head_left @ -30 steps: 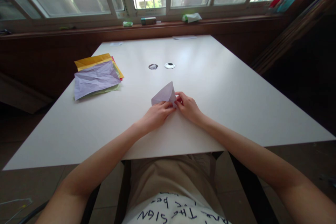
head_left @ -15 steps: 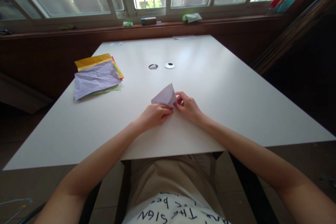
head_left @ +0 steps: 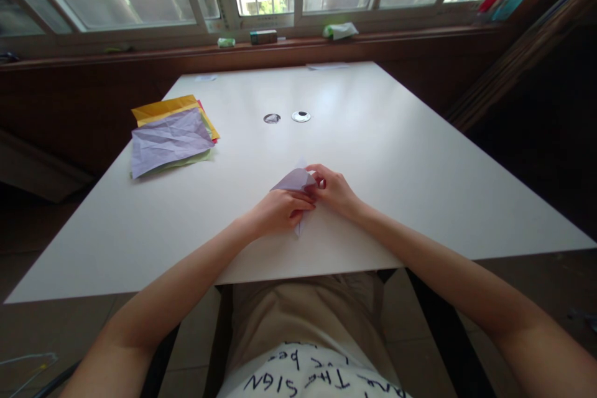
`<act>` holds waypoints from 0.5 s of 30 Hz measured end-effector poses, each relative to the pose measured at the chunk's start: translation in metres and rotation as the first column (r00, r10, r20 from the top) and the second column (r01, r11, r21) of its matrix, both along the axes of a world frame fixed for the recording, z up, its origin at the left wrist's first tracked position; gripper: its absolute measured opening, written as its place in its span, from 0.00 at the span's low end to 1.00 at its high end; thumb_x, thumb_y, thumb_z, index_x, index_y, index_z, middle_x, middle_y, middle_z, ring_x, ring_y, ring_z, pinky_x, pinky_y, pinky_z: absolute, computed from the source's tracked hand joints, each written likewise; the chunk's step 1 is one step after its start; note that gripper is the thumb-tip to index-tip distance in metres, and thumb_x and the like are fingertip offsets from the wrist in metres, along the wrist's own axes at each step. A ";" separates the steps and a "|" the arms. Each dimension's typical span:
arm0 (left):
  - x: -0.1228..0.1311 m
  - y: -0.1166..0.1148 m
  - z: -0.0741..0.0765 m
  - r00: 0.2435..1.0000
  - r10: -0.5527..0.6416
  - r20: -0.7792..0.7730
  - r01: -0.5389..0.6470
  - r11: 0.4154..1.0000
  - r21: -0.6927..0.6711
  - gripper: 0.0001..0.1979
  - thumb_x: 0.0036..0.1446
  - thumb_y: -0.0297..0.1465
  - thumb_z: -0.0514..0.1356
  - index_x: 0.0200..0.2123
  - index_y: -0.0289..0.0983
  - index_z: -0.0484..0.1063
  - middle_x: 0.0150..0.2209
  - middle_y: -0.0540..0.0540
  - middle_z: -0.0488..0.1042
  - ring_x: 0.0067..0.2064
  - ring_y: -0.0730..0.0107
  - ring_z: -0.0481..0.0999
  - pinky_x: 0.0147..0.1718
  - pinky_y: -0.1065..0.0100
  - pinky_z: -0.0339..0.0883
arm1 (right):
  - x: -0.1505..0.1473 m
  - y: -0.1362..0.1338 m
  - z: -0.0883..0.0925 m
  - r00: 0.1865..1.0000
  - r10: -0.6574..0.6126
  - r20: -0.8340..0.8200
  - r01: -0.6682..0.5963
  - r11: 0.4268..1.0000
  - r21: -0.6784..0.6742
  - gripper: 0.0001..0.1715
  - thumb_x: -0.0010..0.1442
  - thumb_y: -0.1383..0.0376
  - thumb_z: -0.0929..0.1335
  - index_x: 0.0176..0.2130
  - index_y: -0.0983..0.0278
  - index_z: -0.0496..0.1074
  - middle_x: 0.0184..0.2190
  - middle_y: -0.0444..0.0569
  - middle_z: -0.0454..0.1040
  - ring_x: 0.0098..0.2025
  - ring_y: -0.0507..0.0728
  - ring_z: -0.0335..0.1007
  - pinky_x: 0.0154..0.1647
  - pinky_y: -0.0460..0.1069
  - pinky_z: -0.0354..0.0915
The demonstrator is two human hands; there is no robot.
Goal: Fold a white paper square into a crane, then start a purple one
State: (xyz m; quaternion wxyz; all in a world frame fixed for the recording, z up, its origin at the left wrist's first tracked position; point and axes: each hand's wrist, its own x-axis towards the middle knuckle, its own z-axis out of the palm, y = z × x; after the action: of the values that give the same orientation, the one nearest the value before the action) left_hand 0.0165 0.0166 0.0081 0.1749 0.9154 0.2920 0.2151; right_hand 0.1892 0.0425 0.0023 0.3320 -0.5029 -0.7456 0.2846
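A small folded sheet of pale lilac paper (head_left: 293, 180) is between my hands near the front of the white table. Its upper flap is bent over in a curve, and a pointed tip sticks out below my left fingers. My left hand (head_left: 283, 207) lies across the lower part, fingers closed together on the paper. From the right, my right hand (head_left: 333, 189) pinches the flap's right edge between thumb and fingers. Part of the folded paper is hidden beneath both hands.
At the left of the white table (head_left: 410, 186) lies a stack of creased coloured papers (head_left: 172, 140), lilac on top. Two round cable holes (head_left: 272, 118) sit in the tabletop ahead of my hands. Small items, including a box (head_left: 263, 37), rest on the windowsill.
The upright paper point has been bent down into a curved flap. A pointed tip now shows below my left hand, and both hands have shifted only slightly.
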 end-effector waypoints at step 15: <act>0.002 -0.001 -0.001 1.000 -0.011 0.021 0.011 1.000 -0.007 0.18 0.47 0.19 0.52 0.36 0.40 0.75 0.41 0.51 0.76 0.45 0.70 0.74 0.48 0.69 0.66 | 0.001 0.003 -0.004 0.993 0.066 0.101 -0.074 0.994 0.077 0.11 0.49 0.66 0.65 0.18 0.66 0.65 0.19 0.41 0.65 0.24 0.48 0.59 0.26 0.43 0.53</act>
State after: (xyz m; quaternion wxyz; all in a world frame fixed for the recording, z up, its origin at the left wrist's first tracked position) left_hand 0.0185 0.0158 0.0072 0.1822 0.9140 0.2861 0.2227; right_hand 0.1899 0.0459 -0.0018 0.3045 -0.4759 -0.7892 0.2406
